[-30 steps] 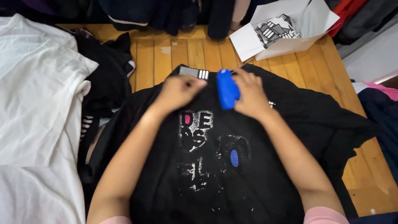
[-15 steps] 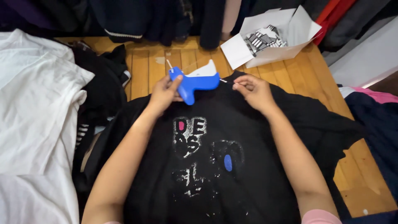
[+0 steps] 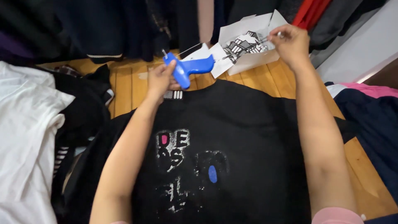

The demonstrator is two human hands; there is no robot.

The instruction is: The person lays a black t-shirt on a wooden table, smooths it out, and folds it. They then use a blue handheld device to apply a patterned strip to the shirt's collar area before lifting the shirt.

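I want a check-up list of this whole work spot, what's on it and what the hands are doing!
Surface: wooden slat table, mostly covered by clothes.
Job's things: blue plastic tagging gun, held above the collar of the black printed T-shirt; open white cardboard box of black-and-white tags.
Clutter: white garment at left, dark garments beside it, pink and navy cloth at right.
Grippers: left hand grips the gun; right hand pinches something small over the box.
Cables: nothing seen.
Surroundings: dark hanging clothes behind.
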